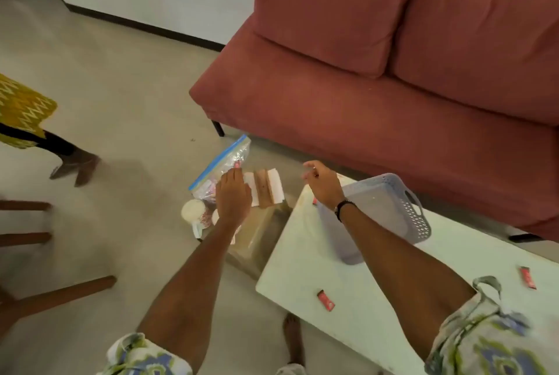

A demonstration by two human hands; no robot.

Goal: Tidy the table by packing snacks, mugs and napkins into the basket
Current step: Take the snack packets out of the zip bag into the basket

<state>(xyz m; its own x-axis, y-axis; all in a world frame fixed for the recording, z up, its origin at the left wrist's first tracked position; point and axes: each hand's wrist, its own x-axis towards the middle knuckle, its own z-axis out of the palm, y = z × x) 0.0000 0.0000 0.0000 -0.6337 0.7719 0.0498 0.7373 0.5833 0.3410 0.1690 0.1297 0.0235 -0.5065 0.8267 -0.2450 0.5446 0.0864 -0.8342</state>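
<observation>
- Nearest, two red snack packets [325, 300] lie loose on the white table [305, 278]; a third peeks out by the right wrist
- Grey basket [390, 208] sits on the table's far end, tipped toward us
- Right hand [322, 185] hovers above the table's far corner, grip loose, fingers curled on nothing
- Left hand [233, 196] reaches off the table's edge, fingers flat, grip empty, over white napkins [267, 188] and a zip bag [222, 163]; mugs [195, 213] sit just beside it
- Red sofa [378, 87] behind
</observation>
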